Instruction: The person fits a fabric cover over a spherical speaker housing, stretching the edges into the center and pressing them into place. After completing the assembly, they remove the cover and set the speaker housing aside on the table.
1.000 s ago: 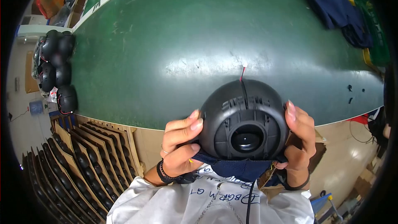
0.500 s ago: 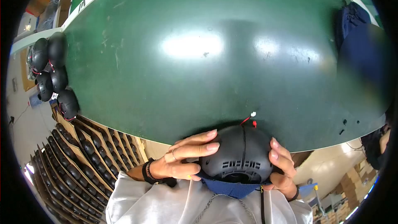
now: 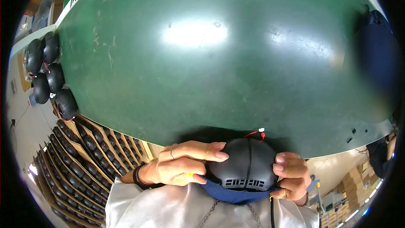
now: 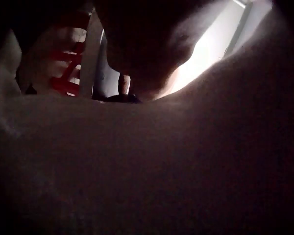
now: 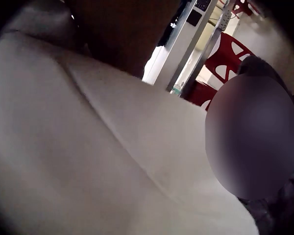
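Right now a black shell [image 3: 230,166], domed, sits btw. both hands at the near edge of the green table [image 3: 168,88], close to the person's chest. A dark line runs down its middle to a row of vent slots on the near side. Blue cloth [image 3: 236,196] wraps the near rim. L hand [image 3: 181,162] pinches the cloth at its corner w/ the thumb, two longer fingers laid on the shell; R hand [image 3: 293,175] grips the opposite corner, thumb below, fingers bent against the shell's side. Past the far side, a red wire [image 3: 252,134] ends in a white plug [image 3: 261,129] (plus a small red one just beside it).

Further out: a few small black bits [image 3: 349,139] lie near the table's R end, w/ dark blue fabric [image 3: 373,17] beyond, partly blurred. At the L end, more black shells [image 3: 65,103] are bunched together; below them a rack [image 3: 76,169] w/ cardboard dividers holds rows of dark rounded pcs. Person wears a white shirt [image 3: 147,207] and a chain [image 3: 206,213]. Wrist views are mostly fabric & shadow; the red shape [image 5: 228,56] in the right one is prob. a chair back.
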### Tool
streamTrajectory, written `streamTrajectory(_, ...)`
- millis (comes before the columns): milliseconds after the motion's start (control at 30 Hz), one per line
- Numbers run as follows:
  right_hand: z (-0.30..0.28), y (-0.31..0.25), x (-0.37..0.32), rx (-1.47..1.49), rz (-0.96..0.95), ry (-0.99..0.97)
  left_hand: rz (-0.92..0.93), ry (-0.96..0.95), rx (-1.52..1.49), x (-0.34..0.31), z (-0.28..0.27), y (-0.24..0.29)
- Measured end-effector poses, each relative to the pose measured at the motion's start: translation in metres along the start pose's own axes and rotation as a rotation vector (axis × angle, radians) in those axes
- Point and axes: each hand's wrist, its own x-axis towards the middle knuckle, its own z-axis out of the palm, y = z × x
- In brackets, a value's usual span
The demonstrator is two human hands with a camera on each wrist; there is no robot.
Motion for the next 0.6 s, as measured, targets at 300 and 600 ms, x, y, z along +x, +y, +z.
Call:
streamTrajectory(300,-0.001,-0.009,0.0,-0.038,0.066,-0.046,-0.037,-0.173,0.062,0.021,-0.008,0.025)
streamTrajectory(600,-0.001,-0.011,0.005,-0.107,0.027,-0.055,0.083,-0.133,0.303,0.027,-0.004,0.024)
